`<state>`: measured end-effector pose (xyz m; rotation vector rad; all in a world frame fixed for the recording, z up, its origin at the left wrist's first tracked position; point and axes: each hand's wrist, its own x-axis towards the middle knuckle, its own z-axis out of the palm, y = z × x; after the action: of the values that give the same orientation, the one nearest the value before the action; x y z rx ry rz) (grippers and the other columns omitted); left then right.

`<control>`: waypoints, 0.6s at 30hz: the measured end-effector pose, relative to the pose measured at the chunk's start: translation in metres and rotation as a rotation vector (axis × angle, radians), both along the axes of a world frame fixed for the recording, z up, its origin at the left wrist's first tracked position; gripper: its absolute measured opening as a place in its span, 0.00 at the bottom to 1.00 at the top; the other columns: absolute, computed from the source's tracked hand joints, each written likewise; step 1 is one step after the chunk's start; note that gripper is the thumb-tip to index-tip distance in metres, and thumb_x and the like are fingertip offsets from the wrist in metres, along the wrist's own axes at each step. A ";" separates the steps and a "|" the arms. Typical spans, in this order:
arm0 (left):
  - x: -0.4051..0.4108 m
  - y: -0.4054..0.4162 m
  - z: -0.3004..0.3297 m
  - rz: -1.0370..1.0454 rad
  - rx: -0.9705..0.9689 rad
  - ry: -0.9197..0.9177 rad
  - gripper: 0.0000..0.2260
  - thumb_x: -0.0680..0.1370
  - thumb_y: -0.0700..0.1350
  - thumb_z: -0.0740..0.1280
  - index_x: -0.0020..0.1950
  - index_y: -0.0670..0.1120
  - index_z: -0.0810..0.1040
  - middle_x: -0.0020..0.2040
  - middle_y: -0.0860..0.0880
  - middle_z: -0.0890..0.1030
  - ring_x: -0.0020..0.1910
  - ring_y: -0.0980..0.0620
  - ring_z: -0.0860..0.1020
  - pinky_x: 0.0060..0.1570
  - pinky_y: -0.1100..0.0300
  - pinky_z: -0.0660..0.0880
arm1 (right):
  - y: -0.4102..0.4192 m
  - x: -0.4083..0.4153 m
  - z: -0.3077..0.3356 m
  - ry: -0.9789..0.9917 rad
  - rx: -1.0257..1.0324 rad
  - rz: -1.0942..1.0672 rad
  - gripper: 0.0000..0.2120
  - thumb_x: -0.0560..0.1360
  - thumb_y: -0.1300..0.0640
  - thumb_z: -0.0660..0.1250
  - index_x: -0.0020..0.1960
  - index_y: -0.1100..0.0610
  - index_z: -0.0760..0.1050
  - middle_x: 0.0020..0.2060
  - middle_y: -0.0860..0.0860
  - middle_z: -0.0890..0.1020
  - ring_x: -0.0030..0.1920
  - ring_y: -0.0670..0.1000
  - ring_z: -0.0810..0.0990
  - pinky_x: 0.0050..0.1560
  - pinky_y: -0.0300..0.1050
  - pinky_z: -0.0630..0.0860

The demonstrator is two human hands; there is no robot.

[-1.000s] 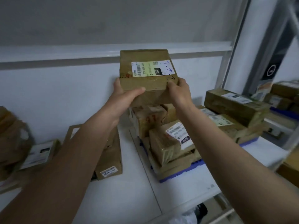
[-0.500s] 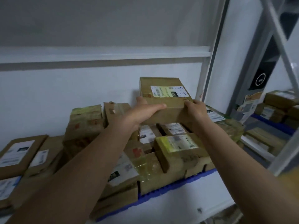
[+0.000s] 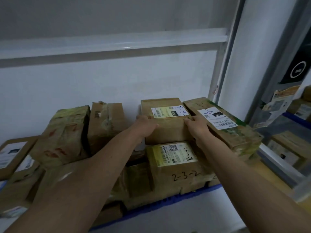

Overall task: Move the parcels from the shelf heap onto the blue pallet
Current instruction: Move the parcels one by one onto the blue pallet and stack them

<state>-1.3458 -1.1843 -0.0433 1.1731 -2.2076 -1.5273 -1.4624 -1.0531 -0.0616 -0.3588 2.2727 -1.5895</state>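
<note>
Lowered since a second ago, when it was held up against the wall, the cardboard parcel (image 3: 165,121) with the white-and-yellow label now sits on top of the stack at the far side of the blue pallet (image 3: 170,201). Both hands hold it by its near corners: the left hand (image 3: 144,126) curls round the left corner, thumb along the front face, and the right hand (image 3: 196,126) clasps the right corner with fingers on the top edge. It rests on a yellow-labelled box (image 3: 175,158) marked 2-3-2 and touches a long box (image 3: 223,125) with a white label on its right. To the left, a taped brown parcel (image 3: 65,135) leans beside an upright carton (image 3: 106,125). Flat envelopes (image 3: 11,153) lie at the far left on the white shelf (image 3: 198,219).
</note>
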 end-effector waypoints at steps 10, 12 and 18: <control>-0.005 0.003 -0.008 0.014 -0.019 -0.109 0.23 0.76 0.40 0.70 0.69 0.39 0.65 0.64 0.44 0.74 0.60 0.49 0.74 0.52 0.65 0.69 | -0.004 -0.005 -0.017 -0.023 0.002 0.054 0.11 0.81 0.57 0.59 0.60 0.59 0.74 0.51 0.53 0.78 0.49 0.51 0.75 0.49 0.45 0.69; -0.003 0.004 -0.004 0.015 -0.037 -0.131 0.22 0.78 0.38 0.67 0.70 0.38 0.64 0.64 0.45 0.72 0.61 0.51 0.72 0.51 0.68 0.65 | -0.006 -0.004 -0.018 -0.023 0.002 0.066 0.11 0.81 0.57 0.59 0.59 0.59 0.74 0.49 0.52 0.78 0.47 0.50 0.75 0.48 0.45 0.69; 0.006 0.007 0.001 -0.021 -0.173 -0.234 0.18 0.81 0.38 0.61 0.71 0.40 0.66 0.68 0.43 0.72 0.65 0.46 0.71 0.55 0.62 0.68 | -0.019 0.003 -0.017 0.023 0.014 0.108 0.10 0.80 0.58 0.59 0.58 0.61 0.75 0.45 0.51 0.78 0.48 0.51 0.75 0.46 0.44 0.69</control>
<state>-1.3398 -1.1771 -0.0422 1.3355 -2.4495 -1.2305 -1.4596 -1.0720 -0.0786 -0.4901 2.2391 -1.5229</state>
